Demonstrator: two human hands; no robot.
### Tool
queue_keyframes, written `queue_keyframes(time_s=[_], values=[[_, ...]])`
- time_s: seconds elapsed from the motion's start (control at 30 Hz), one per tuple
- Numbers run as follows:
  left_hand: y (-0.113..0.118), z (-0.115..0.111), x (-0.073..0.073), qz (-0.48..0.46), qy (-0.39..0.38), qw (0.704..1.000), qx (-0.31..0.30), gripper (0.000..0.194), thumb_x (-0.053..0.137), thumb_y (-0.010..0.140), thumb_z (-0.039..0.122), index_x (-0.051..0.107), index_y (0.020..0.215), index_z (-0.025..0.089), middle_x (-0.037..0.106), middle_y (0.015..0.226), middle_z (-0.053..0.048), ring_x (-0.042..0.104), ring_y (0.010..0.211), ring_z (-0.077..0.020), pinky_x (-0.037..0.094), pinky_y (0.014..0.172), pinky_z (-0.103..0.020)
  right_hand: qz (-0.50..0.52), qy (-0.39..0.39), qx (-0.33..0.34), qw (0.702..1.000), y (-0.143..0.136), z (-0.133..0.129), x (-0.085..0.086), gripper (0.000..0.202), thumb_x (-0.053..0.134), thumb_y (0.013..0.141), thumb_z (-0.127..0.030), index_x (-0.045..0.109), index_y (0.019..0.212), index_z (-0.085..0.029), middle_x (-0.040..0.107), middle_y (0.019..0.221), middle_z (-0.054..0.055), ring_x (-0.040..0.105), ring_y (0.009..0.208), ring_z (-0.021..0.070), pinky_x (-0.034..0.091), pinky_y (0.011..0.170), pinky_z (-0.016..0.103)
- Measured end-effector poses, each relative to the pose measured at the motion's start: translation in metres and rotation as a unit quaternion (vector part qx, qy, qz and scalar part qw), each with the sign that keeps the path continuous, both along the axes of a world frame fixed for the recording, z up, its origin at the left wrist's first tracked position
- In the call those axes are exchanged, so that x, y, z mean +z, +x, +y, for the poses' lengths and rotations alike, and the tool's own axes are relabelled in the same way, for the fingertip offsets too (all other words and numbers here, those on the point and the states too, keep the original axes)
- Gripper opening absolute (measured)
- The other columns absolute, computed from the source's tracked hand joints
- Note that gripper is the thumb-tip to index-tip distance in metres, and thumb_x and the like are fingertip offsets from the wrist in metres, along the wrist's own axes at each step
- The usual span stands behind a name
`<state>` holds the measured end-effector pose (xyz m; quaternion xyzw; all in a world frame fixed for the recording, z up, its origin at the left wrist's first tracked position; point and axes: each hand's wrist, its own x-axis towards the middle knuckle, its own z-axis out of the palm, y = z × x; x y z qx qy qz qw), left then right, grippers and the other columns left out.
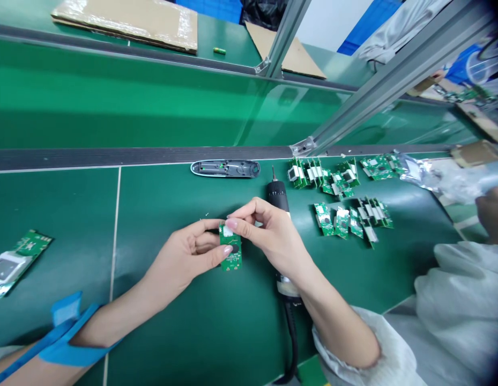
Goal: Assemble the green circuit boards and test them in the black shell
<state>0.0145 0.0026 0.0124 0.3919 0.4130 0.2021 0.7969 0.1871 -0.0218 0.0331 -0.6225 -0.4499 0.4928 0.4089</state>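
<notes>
Between my two hands is a small green circuit board (231,260) with a white part at its top end and a dark round spot in its middle. My left hand (192,249) pinches it from the left, thumb on its face. At the upper end, the thumb and fingertips of my right hand (268,230) close on the same board. Under my right forearm lies an electric screwdriver (276,195), its bit pointing away from me. A grey plastic shell (225,169) rests open side up beyond my hands. Around my left wrist is a blue strap (77,338).
Several circuit boards (339,182) lie in groups at the right. Another board with a grey square part (11,268) is at far left. A metal frame post (353,80) slants across the upper right. Beside me on the right are a person's white sleeve (461,295) and hand.
</notes>
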Motion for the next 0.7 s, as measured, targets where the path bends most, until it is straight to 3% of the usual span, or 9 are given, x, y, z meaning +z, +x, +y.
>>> queue_keyframes(time_s=[0.27,0.4,0.5,0.7], values=[[-0.001,0.002,0.000,0.012,0.012,1.000,-0.012,0.040,0.078,0.074,0.031,0.055,0.104,0.019,0.073,0.077,0.000,0.067,0.076,-0.0156,0.050,0.077,-0.029,-0.011,-0.006,0.037,0.999,0.004,-0.001,-0.002,0.028,0.076,0.076,-0.046,0.067,0.079,-0.019,0.059,0.074,-0.001,0.046,0.062,0.0100,0.037,0.057,0.025],[-0.001,0.000,-0.005,-0.004,0.029,1.000,0.002,0.041,0.080,0.071,0.031,0.046,0.091,0.021,0.071,0.073,0.003,0.064,0.070,-0.0131,0.048,0.066,-0.024,-0.047,-0.027,0.135,0.989,0.012,-0.002,0.003,0.028,0.074,0.080,-0.045,0.070,0.094,-0.021,0.060,0.078,-0.001,0.050,0.064,0.0109,0.040,0.056,0.025],[-0.002,-0.002,-0.008,-0.006,0.066,0.998,0.005,0.036,0.077,0.075,0.031,0.043,0.084,0.022,0.068,0.071,0.005,0.062,0.069,-0.0121,0.045,0.063,-0.023,-0.075,-0.010,0.184,0.980,0.014,-0.001,0.004,0.023,0.073,0.080,-0.042,0.071,0.087,-0.020,0.059,0.079,0.001,0.054,0.070,0.0126,0.041,0.058,0.025],[0.001,-0.004,-0.008,0.004,0.110,0.994,0.018,0.033,0.074,0.075,0.027,0.045,0.090,0.023,0.068,0.083,0.002,0.065,0.082,-0.0163,0.049,0.074,-0.029,-0.057,0.001,0.112,0.992,0.007,-0.003,-0.005,0.022,0.073,0.080,-0.041,0.066,0.080,-0.020,0.053,0.069,-0.002,0.050,0.061,0.0111,0.039,0.053,0.024]])
